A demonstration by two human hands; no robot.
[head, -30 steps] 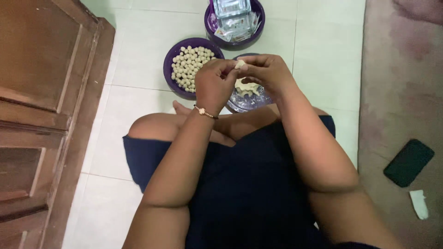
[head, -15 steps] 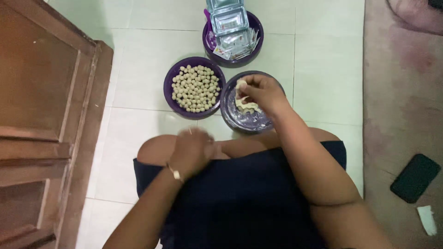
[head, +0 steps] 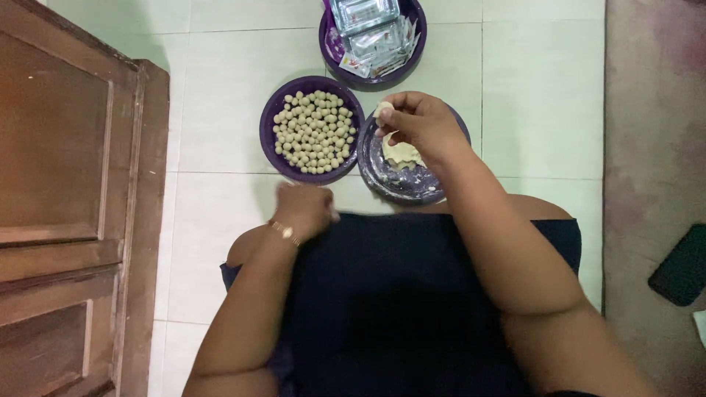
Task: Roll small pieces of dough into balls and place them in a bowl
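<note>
My right hand (head: 419,125) hovers over a purple bowl (head: 393,184) smeared with pale dough (head: 401,153), pinching a small piece of dough (head: 383,109) in its fingertips. To its left stands a purple bowl (head: 268,129) filled with several small round dough balls (head: 315,132). My left hand (head: 305,209), with a thin bracelet on the wrist, rests loosely closed near my knee just below that bowl, and nothing shows in it. I sit on the floor in dark blue clothing.
A third purple bowl (head: 412,55) holding silver wrappers (head: 368,26) stands at the top. A brown wooden cabinet (head: 66,198) fills the left side. At the right, a pink rug (head: 654,147) carries a dark phone (head: 680,266). Pale floor tiles (head: 220,81) lie around the bowls.
My left hand has dropped away from the right, down to my knee. My right hand reached into the dough bowl and now lifts a small piece.
</note>
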